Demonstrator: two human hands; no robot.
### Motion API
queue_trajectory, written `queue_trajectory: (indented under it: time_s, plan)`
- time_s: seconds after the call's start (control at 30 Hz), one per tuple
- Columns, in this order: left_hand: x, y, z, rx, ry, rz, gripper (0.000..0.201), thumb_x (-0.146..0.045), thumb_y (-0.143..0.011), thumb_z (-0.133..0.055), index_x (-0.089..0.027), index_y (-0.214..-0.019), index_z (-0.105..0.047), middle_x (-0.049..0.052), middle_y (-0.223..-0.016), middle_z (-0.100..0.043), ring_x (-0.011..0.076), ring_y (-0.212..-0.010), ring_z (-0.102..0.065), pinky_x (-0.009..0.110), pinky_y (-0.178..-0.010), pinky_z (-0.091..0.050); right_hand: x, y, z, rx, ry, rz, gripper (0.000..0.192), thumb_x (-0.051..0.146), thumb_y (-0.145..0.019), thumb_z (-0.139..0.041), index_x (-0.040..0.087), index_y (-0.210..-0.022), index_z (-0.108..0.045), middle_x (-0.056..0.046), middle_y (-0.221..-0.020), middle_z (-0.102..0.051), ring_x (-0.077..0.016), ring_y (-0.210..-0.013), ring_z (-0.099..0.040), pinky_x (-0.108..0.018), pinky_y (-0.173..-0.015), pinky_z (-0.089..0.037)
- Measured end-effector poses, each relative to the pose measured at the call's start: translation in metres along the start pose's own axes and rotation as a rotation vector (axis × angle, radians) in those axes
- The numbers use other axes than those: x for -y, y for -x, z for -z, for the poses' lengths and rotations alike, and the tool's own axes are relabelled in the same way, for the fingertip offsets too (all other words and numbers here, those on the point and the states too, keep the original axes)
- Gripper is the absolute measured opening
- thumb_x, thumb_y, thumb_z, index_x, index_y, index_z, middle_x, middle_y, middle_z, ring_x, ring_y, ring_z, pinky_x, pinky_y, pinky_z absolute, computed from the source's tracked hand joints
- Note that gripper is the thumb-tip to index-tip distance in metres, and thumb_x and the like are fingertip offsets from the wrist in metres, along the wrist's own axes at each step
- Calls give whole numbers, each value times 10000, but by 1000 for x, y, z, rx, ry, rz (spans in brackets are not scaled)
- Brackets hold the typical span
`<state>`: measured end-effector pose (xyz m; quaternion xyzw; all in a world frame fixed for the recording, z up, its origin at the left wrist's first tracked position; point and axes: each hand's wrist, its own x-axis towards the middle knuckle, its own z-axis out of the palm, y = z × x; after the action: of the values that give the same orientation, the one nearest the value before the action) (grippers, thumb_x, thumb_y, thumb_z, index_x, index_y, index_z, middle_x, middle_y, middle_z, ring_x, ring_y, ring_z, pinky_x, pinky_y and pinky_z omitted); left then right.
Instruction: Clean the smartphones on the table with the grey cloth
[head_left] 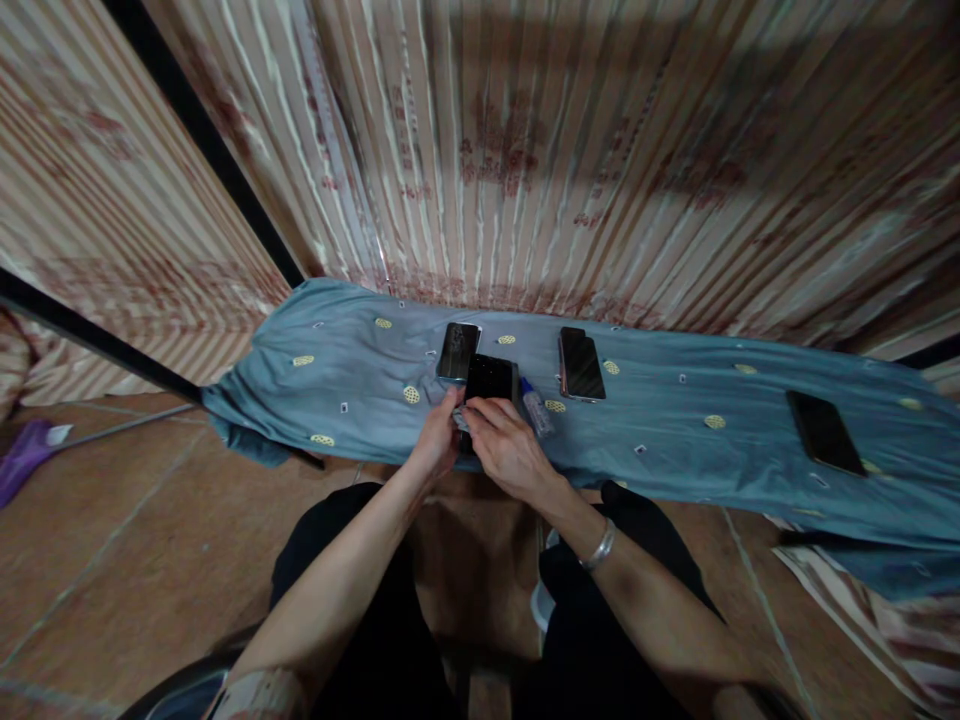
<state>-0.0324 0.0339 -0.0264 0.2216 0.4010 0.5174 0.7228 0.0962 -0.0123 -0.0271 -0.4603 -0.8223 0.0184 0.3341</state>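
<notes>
Left hand point(437, 436) and right hand point(508, 446) are meeting at the near edge of the blue cloth point(660, 440), fingers bending inward — whether they are gripping anything, I cannot tell. A black phone point(491, 376) is showing directly beyond the right fingers. A blue-capped bottle point(537, 411) is lying to its right, a second phone point(459, 350) to its left.

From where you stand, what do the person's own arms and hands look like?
The left hand and right hand are ungloved. A silvery bracelet rings the right wrist; a pale band, perhaps a sleeve edge, shows high on the left forearm.
</notes>
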Motion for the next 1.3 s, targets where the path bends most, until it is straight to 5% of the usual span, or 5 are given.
queue_trajectory:
  time_s: [0.2, 0.4, 0.8, 1.0, 1.3]
  plan:
    - [-11, 1, 1, -23, -15, -5, 23, -163, -864, -746, -161, -856, -767, 5, -779, -760, 115, -733, -675, 198, -716, -524, 5, 8, -4, -36, 24, 114, 384, 125, -1048, -430, 157, -1191, -785, -136, -1253, -760, -258, -1170, -669, -405, -1046, -620]
    - [-21, -4, 8, -50, 19, 11, 135, -71, -857, -706, -131, -970, -750, 11, -769, -769, 106, -666, -667, 211, -715, -514, 5, 16, 0, -4, -59, 93, 382, 95, -1021, -463, 179, -1223, -777, -142, -1272, -760, -274, -1186, -671, -456, -1034, -633]
    - [-29, 4, 9, 51, -45, 16, 255, -134, -870, -710, -124, -1115, -779, 83, -970, -832, 224, -1014, -774, 286, -870, -599, -31, 16, 18, -81, -91, -100, 349, 173, -1029, -499, 234, -1202, -795, -118, -1247, -772, -280, -1146, -698, -525, -1072, -572]
    - [-22, 11, 3, 62, -102, 90, 324, -143, -867, -731, -149, -1187, -782, 43, -852, -819, 152, -705, -749, 198, -578, -550, -53, 11, 19, -188, -95, -186, 349, 229, -1041, -482, 249, -1180, -802, -102, -1249, -773, -273, -1150, -703, -487, -1060, -579]
    - [-10, 13, 8, 121, -126, 172, 413, -190, -805, -824, -191, -1217, -796, 0, -757, -783, 114, -608, -692, 184, -554, -511, -82, 5, 24, -260, -30, -261, 358, 212, -1021, -478, 234, -1151, -811, -118, -1218, -781, -278, -1113, -703, -512, -1063, -558]
